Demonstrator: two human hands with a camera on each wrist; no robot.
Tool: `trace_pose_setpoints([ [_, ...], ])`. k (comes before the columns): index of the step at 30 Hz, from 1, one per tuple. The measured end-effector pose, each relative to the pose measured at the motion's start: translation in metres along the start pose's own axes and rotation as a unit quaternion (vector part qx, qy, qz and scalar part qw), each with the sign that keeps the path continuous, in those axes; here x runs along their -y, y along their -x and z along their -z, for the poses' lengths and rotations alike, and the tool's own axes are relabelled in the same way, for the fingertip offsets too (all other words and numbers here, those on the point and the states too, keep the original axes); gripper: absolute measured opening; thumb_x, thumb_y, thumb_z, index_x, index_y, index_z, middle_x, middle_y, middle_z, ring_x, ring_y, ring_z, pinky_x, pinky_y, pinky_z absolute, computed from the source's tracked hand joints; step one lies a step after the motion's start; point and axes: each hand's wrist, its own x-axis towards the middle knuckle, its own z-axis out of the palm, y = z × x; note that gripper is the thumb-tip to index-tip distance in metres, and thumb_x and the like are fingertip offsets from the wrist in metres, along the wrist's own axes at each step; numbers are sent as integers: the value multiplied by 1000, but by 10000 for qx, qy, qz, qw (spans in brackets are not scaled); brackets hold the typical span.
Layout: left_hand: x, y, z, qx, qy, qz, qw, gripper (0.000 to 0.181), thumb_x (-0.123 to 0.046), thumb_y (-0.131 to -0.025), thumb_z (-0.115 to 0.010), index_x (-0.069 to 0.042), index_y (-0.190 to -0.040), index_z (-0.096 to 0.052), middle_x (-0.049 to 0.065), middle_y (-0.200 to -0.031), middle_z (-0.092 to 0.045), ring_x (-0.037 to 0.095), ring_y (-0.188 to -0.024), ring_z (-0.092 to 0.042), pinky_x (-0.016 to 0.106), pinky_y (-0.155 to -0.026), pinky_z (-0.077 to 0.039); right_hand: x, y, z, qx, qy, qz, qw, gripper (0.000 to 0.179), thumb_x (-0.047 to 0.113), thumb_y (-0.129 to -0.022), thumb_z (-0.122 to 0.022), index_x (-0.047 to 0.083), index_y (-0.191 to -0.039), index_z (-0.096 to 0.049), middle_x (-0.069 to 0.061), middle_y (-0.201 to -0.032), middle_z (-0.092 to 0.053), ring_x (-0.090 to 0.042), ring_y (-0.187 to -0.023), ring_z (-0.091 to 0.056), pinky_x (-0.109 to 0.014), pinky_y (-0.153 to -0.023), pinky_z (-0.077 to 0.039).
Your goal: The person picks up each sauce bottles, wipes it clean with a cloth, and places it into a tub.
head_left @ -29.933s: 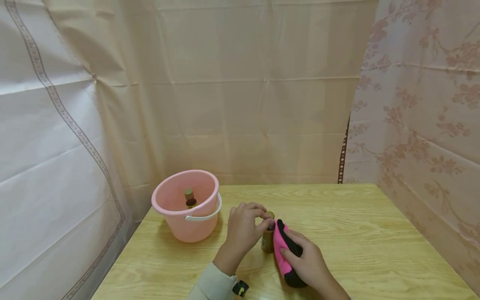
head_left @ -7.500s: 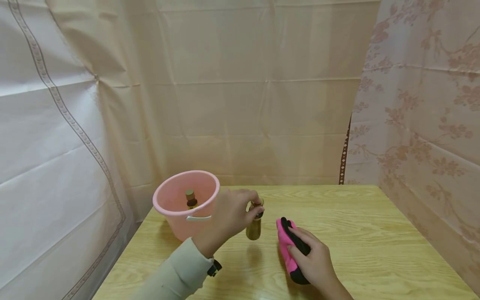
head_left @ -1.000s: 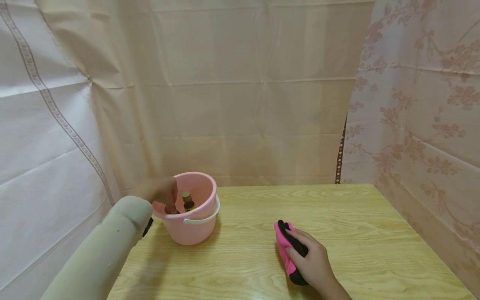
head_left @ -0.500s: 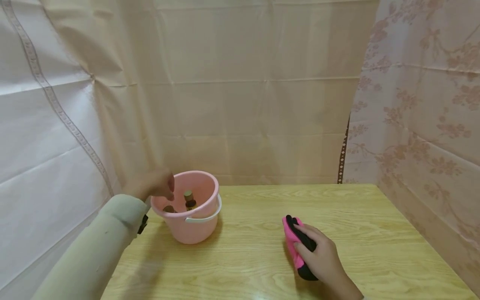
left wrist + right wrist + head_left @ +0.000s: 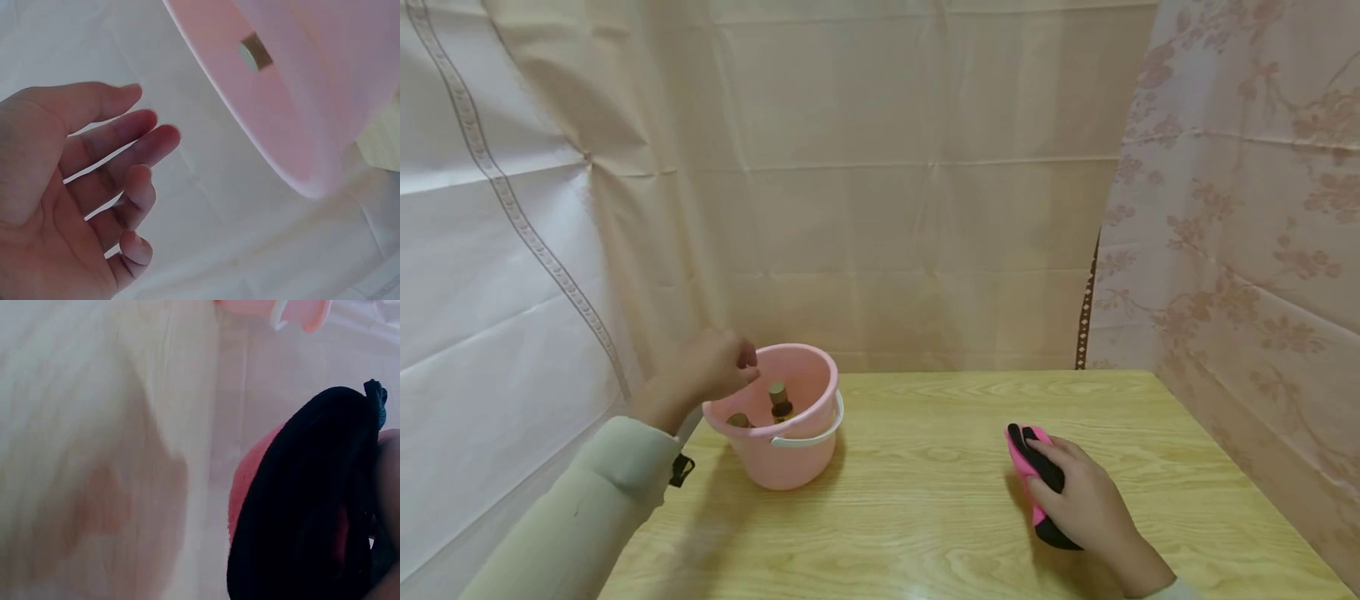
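Observation:
My left hand [image 5: 718,367] hovers at the left rim of a pink bucket [image 5: 782,462]. In the left wrist view its fingers are loosely bent with nothing between them. Two small bottles stand in the bucket: a dark bottle [image 5: 781,410] with a dull gold cap, and a second bottle [image 5: 739,420] with only its cap top showing over the rim. At the right, my right hand [image 5: 1086,496] grips a soft pink and black cloth pouch [image 5: 1028,467], thumb on the near side. Seen from the right wrist, the pouch [image 5: 300,506] has a dark opening and a black cord end.
The bucket has a white handle [image 5: 808,437] hanging down its front right side. It stands near the back left of the wood-grain table [image 5: 917,517]. Cloth curtains [image 5: 925,208] hang behind and at both sides.
The left hand earlier carried a gold-capped bottle by its top; that bottle is now inside the bucket, released, and the hand has risen. The right hand has shifted right with the pouch.

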Motion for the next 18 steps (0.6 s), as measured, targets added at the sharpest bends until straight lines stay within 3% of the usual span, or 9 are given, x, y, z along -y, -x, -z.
trace_pose_setpoints([
  [4, -13, 8, -7, -493, -141, -192, 9985, 22, -20, -91, -70, -5, -106, -77, 9, -99, -75, 26, -89, -69, 47, -80, -58, -4, -2, 7, 70, 450, 19, 9990, 55, 36, -94, -72, 18, -145, -61, -25, -146, -54, -51, -121, -61, -66, -86, -53],
  [9, -26, 15, -22, -1038, -1012, -377, 9887, 34, -31, -91, -69, -11, -119, -75, 9, -113, -75, 29, -97, -70, 52, -81, -56, -12, -4, 8, 77, 801, 106, 9967, 58, 37, -93, -73, 15, -146, -60, -25, -146, -53, -49, -118, -63, -65, -84, -54],
  [13, -34, 21, -38, -1938, -1455, -912, 9659, 30, -31, -86, -73, -13, -110, -76, 6, -101, -76, 29, -88, -69, 50, -71, -54, -18, -4, 7, 80, 959, 178, 9952, 60, 35, -92, -75, 11, -145, -60, -28, -144, -53, -50, -115, -64, -64, -82, -55],
  [18, -49, 29, -60, -3010, -1284, -1806, 9275, 16, -19, -77, -79, -11, -88, -71, 0, -77, -64, 22, -70, -61, 41, -61, -49, -24, -6, 8, 140, 1138, 221, 9932, 61, 35, -91, -75, 8, -144, -60, -31, -142, -54, -52, -108, -64, -63, -76, -56],
])
